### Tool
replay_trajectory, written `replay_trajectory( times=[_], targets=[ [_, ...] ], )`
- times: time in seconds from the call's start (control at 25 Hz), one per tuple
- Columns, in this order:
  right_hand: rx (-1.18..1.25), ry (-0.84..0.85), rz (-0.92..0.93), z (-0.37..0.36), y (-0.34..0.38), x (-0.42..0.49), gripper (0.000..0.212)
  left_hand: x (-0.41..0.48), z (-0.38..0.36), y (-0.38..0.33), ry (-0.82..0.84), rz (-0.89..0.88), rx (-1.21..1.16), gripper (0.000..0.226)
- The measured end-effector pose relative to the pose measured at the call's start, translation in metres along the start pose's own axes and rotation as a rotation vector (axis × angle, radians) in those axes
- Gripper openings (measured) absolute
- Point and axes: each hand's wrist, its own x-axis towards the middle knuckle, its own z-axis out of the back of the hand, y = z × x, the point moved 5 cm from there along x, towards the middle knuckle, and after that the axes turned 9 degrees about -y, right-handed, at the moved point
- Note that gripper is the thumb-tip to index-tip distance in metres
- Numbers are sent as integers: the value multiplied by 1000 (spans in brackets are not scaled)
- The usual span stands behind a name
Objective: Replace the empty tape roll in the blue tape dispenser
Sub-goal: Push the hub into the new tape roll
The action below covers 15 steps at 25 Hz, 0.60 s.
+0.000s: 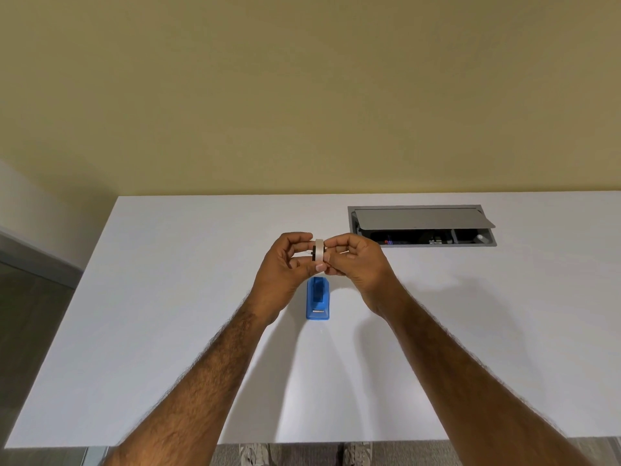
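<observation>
Pinched edge-on between left hand [285, 264] and right hand [356, 264]: tape roll [319, 252], raised above blue tape dispenser [318, 299].

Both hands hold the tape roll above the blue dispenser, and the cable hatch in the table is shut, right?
Not quite. The head view shows the cable hatch open, its lid tilted up with cables visible inside. The rest stands: the left hand and right hand hold the tape roll above the blue dispenser on the table.

Yellow wall [302, 95]; white table [168, 297] with open grey cable hatch [420, 218]; grey floor [23, 314].
</observation>
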Motion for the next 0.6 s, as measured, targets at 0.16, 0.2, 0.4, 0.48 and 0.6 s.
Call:
replay_trajectory(
  times=[0.16,0.2,0.4,0.48,0.6],
  targets=[
    [130,141,-79,-1,1,0,32,-2,1,1,43,-22,-17,72],
    [115,163,-72,-2,3,-1,33,-2,1,2,43,-29,-18,74],
    [36,169,32,-2,8,-3,32,-2,2,4,41,-25,57,64],
    [24,175,57,-1,9,-4,35,0,4,5,33,-5,102,57],
    [19,201,91,-1,10,-6,34,0,8,7,46,11,157,46]
  ],
)
